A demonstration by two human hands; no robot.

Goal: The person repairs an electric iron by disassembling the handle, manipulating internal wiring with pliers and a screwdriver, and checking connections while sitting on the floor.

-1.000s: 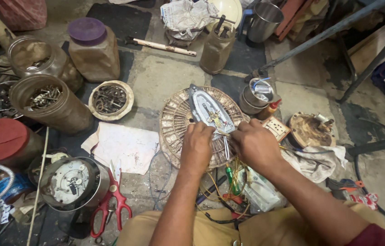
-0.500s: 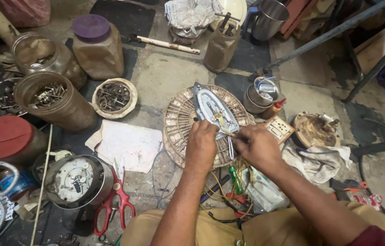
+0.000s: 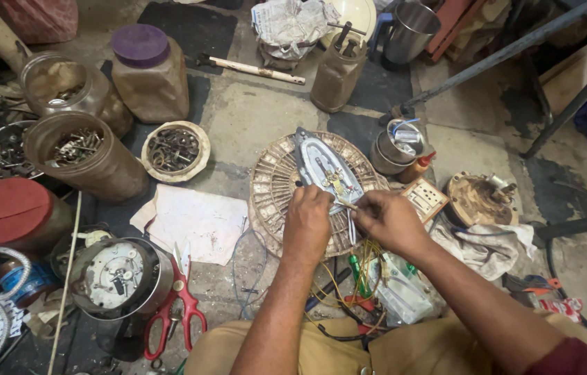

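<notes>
Cluttered workshop floor: I am pinching my left hand (image 3: 306, 221) on the opened iron base (image 3: 327, 172) atop the round grille (image 3: 274, 186) while my right hand (image 3: 385, 221) is gripping a thin tool (image 3: 346, 203) that, I judge, could slip and snap wiring.

Stained concrete floor (image 3: 252, 118), cluttered

This is a cluttered floor-level repair workshop: jars of screws (image 3: 75, 146), a bowl of small metal parts (image 3: 174, 149), red scissors (image 3: 177, 305), loose coloured wires (image 3: 356, 274) and an opened iron soleplate (image 3: 325, 167) crowd the concrete floor (image 3: 252, 118).
</notes>
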